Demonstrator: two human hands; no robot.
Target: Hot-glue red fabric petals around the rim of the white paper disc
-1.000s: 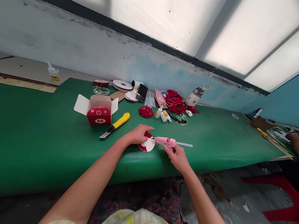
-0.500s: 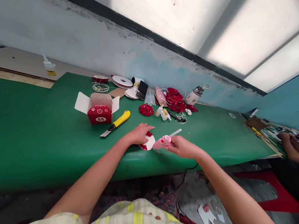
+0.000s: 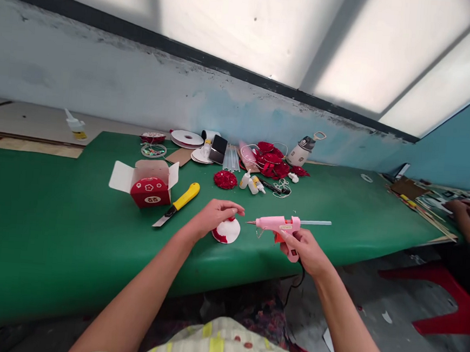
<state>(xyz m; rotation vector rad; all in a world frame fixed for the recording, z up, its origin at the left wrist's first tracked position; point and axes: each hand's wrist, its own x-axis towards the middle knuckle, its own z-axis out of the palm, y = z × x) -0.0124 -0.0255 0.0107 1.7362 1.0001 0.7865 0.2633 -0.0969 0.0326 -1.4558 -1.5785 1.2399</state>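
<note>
My left hand (image 3: 215,216) is at the far left edge of a round white disc (image 3: 232,230) on the green table, its thumb and fingers closed around the rim. Red fabric (image 3: 219,236) runs along the disc's lower left edge, and another bit of red shows under the fingers. My right hand (image 3: 304,250) grips a pink hot glue gun (image 3: 278,224) by its handle. Its nozzle points left, just right of the disc and apart from it. A clear glue stick (image 3: 316,222) sticks out of its back, and a thin glue thread hangs below the nozzle.
Left of the disc lie a yellow-handled utility knife (image 3: 186,196) and an open red box (image 3: 150,194). Behind it are a round red sequined piece (image 3: 225,179), small glue bottles (image 3: 253,184), ribbon spools (image 3: 186,138) and red fabric flowers (image 3: 272,160). Another person's hands (image 3: 462,210) work at far right.
The glue gun has moved away from the disc to the right and now lies level, side-on. My left hand stays at the disc. The view has tilted up slightly.
</note>
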